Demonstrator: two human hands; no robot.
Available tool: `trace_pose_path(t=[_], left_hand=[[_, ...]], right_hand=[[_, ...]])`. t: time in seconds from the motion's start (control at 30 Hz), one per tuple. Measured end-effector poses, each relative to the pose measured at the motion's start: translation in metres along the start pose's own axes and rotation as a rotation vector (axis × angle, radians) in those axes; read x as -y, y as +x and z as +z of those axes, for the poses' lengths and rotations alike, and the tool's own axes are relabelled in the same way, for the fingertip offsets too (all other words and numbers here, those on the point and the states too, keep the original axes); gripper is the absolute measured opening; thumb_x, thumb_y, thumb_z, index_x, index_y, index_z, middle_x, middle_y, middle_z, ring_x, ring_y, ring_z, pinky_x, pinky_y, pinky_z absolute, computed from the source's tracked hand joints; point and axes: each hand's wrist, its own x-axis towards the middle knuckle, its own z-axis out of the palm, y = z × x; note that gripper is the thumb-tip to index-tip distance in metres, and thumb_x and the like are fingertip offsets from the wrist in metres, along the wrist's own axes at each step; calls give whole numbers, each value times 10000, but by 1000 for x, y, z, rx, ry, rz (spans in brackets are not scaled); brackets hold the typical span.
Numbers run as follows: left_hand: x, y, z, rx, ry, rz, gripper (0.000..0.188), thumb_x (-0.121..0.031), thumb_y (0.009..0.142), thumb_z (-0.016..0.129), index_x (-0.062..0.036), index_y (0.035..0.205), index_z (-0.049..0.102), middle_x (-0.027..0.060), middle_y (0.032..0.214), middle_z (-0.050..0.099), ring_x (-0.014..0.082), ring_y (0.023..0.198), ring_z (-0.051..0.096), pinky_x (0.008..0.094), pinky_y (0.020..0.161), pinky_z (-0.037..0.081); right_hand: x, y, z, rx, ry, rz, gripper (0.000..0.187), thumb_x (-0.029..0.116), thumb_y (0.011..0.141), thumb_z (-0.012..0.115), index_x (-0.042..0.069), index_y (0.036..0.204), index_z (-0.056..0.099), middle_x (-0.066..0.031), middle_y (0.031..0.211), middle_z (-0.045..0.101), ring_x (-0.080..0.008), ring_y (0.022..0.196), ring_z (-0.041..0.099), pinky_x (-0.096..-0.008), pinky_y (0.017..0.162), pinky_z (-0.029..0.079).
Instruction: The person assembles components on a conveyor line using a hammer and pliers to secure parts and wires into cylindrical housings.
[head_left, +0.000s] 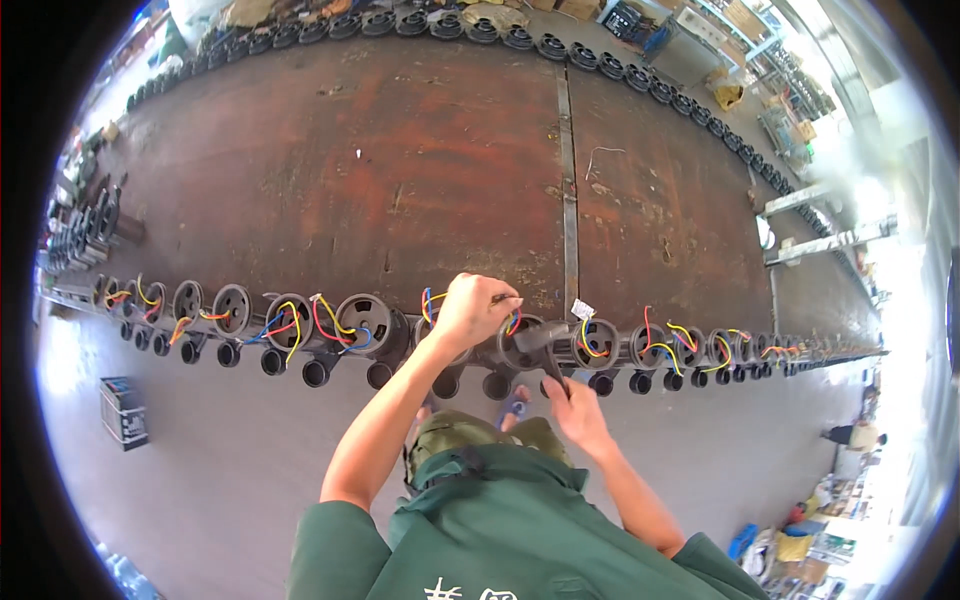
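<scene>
In front of me, my left hand is closed in a pinch over a round black motor housing. A small dark tip shows at its fingertips, too little to name. Blue and yellow wires stick out just below those fingers. My right hand grips the dark handle of a hammer, whose blurred head lies over the same housing. Left of it, another housing is partly covered by my left wrist. An open black housing with coloured wires faces up farther left, and a similar housing sits on the right.
A long row of these housings, with short black tubes, follows the near edge of the worn red-brown table. More black round parts line its far edge. A metal strip crosses the top. A dark crate stands on the floor.
</scene>
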Motion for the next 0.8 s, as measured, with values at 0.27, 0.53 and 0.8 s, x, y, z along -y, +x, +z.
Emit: trace_pose_path(t=[0.27,0.53,0.8], left_hand=[[-52,-12,24,-197,235,-271,221,-184,868,759,21,948,773,149,796,758,171,675,705,298,679,539],[-70,-37,56,-328,214,-398,170,-83,895,736,48,1003,736,-1,688,630,33,558,502,206,498,358],[-155,-24,117,-105,803,70,334,-89,788,773,-78,1116,711,138,1088,603,350,1081,547,455,967,448]], right_hand=[[-41,15,-23,87,-183,-147,491,491,1024,525,10,967,608,-221,744,695,-467,752,681,-539,708,539],[-55,30,-76,412,253,-185,563,531,1010,518,10,874,680,-186,753,688,-404,753,684,-516,711,521],[-81,2,-184,88,487,-190,480,469,1004,585,14,936,721,-157,640,649,-338,622,660,-441,608,490]])
